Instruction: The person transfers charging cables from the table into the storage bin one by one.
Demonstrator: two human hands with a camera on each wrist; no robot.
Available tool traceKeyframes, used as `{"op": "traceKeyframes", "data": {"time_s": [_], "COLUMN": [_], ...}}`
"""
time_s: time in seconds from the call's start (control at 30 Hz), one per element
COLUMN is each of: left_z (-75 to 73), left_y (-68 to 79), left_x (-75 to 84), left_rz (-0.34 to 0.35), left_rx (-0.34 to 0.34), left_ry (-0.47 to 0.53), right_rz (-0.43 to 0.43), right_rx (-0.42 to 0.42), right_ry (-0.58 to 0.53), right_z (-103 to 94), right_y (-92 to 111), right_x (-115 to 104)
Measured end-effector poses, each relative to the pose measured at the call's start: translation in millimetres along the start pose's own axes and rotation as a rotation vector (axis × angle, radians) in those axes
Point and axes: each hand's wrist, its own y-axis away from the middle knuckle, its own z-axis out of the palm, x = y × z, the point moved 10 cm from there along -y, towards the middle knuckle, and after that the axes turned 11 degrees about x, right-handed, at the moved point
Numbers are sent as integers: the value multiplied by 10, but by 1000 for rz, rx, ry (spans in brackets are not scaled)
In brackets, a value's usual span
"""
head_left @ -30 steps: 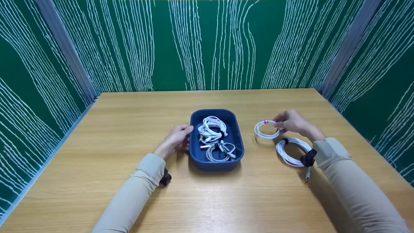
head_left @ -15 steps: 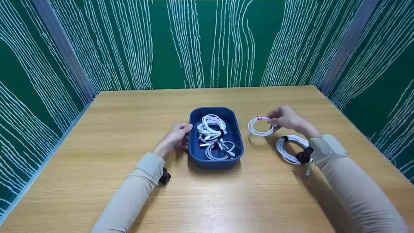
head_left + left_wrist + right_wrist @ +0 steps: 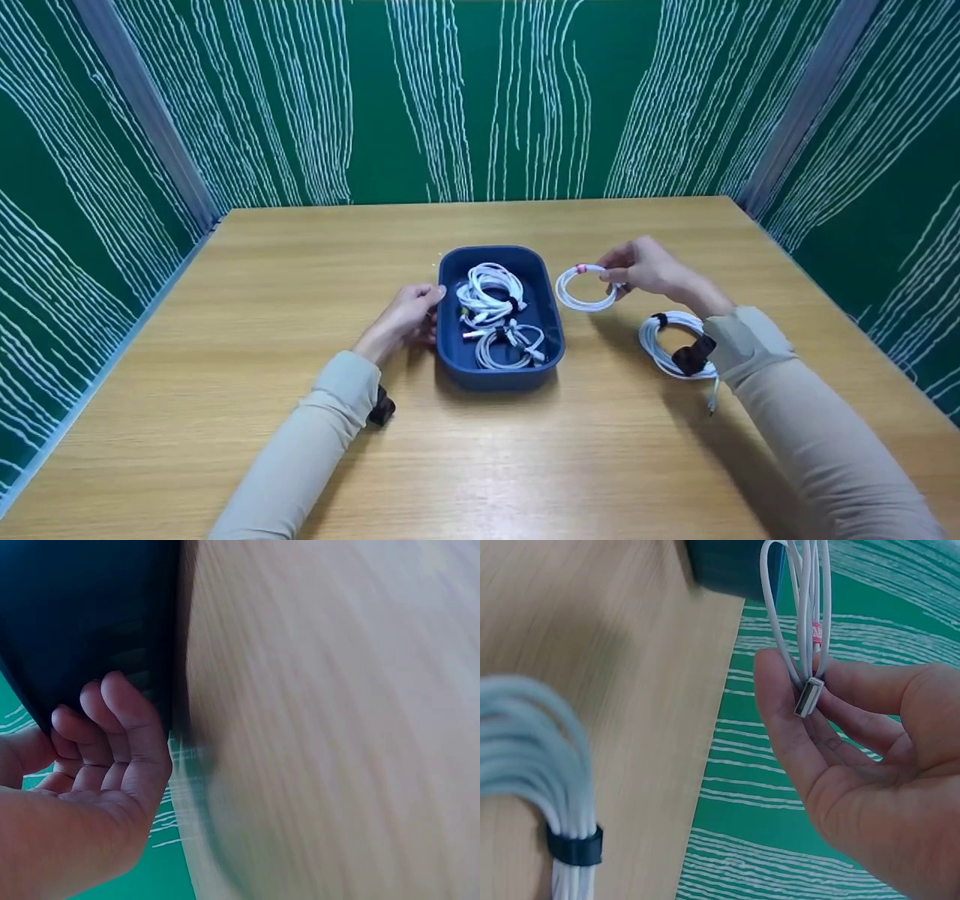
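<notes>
A dark blue plastic bin stands mid-table. My left hand grips its left side, thumb at the rim and curled fingers against the outer wall in the left wrist view. My right hand pinches a coiled white USB cable between thumb and fingers, raised just right of the bin. A red tie binds that coil, and its metal USB plug shows by the fingertips. Inside the bin lie a thick white cable coil and a thinner greyish one.
Another white cable coil with a black strap lies on the wooden table, partly behind the right wrist. Its plug end points toward the front. Green panels with white wavy lines enclose the back and sides.
My right hand has carried the red-tied cable coil leftward, close to the bin's right rim. The left hand keeps its grip on the bin.
</notes>
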Motion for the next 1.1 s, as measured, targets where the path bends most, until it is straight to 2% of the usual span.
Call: {"op": "traceKeyframes", "data": {"time_s": [0.3,0.57,0.9,1.1], "left_z": [20,7,-3,3], "left_y": [12,10,6,15], "left_x": [-6,17,3,10], "left_rz": [4,8,-13,-6], "left_rx": [-17,-12,-7,-11], "left_ry": [25,-2,-11,3], "right_rz": [-50,-42,-85,-123], "right_rx": [-31,-52,-80,-95], "right_ry": [-52,-36,-7,-30], "right_z": [168,280,469,579], "right_y": [-30,-67,-111,-74], "right_x": [-206,-328,-516,-646]}}
